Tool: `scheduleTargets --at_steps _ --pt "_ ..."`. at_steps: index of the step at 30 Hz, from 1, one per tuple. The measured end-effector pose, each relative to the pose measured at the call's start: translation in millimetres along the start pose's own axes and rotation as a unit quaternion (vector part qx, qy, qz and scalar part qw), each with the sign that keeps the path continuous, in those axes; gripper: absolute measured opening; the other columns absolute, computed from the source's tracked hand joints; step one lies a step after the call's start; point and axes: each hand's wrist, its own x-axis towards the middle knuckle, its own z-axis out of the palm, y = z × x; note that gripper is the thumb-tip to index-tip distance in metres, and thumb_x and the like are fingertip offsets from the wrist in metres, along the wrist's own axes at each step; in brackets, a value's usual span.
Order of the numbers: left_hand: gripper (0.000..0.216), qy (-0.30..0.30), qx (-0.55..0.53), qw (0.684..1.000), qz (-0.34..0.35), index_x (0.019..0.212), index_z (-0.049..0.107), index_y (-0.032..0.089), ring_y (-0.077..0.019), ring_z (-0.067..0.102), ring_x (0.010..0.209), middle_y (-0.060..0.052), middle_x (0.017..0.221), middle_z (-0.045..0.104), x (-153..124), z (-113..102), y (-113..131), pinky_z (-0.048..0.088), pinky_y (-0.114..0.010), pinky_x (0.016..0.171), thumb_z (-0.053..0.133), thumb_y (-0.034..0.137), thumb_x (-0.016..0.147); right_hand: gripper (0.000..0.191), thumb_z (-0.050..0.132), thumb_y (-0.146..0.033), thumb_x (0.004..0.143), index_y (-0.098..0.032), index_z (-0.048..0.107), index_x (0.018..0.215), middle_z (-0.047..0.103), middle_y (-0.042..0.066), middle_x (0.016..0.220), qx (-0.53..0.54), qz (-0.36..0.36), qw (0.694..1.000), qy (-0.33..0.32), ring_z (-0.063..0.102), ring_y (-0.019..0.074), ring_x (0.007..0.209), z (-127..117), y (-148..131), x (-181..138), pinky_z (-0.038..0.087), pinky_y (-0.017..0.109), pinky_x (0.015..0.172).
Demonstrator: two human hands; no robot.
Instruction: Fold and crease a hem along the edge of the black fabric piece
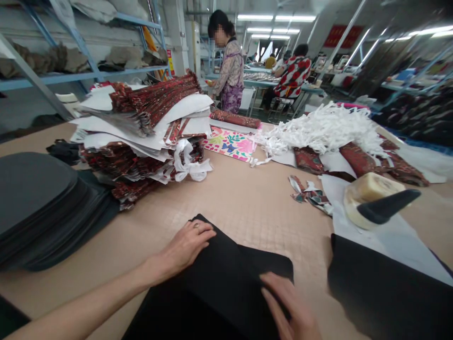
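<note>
A folded piece of black fabric (226,283) lies in front of me on the brown table, one layer turned over another at an angle. My left hand (191,243), with a ring on one finger, grips its upper left corner, fingertips pressed together on the cloth. At the right edge of the same piece, my right hand (288,304) is curled round the cloth, slightly blurred. Its thumb is partly hidden. Another black fabric piece (385,288) rests to the right of that hand. A tall stack of black rounded sheets (38,193) stands on the left.
Bundled red patterned pieces with white sheets (141,137) are piled behind my left hand. White strips (318,130) heap up at the back right. A cream tape dispenser-like object with a black handle (375,198) sits on white paper. A person (230,71) stands beyond the table.
</note>
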Motion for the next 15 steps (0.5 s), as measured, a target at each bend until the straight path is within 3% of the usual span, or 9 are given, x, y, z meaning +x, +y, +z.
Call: scheduleTargets --at_steps 2,5,9,15 --pt "0.027 -0.013 0.044 0.999 0.017 0.106 0.052 0.017 -0.0236 0.051 0.1 -0.008 0.109 0.056 22.2 22.3 -14.1 0.04 -0.037 0.084 0.056 0.009 0.081 0.029 0.041 -0.031 0.09 -0.021 0.059 0.11 0.065 0.009 0.103 -0.081 -0.012 0.997 0.008 0.061 0.0239 0.095 18.5 3.3 19.0 0.048 0.036 0.073" --pt "0.027 -0.016 0.045 0.998 0.033 0.104 0.054 0.017 -0.025 0.051 0.099 -0.008 0.106 0.058 28.8 41.4 -24.7 0.041 -0.039 0.082 0.061 0.01 0.079 0.028 0.042 -0.029 0.089 -0.017 0.058 0.109 0.063 0.009 0.109 -0.17 -0.037 0.985 0.022 0.059 0.0259 0.099 38.6 13.3 30.3 0.043 0.04 0.076" --pt "0.024 0.007 0.044 0.998 0.051 0.104 0.054 0.017 -0.0269 0.049 0.104 -0.01 0.115 0.054 19.9 41.9 -28.1 0.041 -0.038 0.079 0.058 0.012 0.081 0.026 0.048 -0.029 0.086 -0.019 0.058 0.109 0.065 0.007 0.103 -0.185 -0.082 0.979 0.018 0.061 0.0225 0.093 40.7 22.6 26.3 0.04 0.036 0.077" --pt "0.017 0.071 0.035 0.993 0.086 0.101 0.054 0.017 -0.0222 0.052 0.095 -0.009 0.112 0.055 19.6 41.1 -30.2 0.04 -0.035 0.075 0.05 0.011 0.086 0.025 0.052 -0.025 0.084 -0.019 0.058 0.107 0.066 0.005 0.091 -0.157 -0.081 0.984 0.022 0.062 0.0184 0.082 30.2 18.3 32.9 0.038 0.034 0.076"
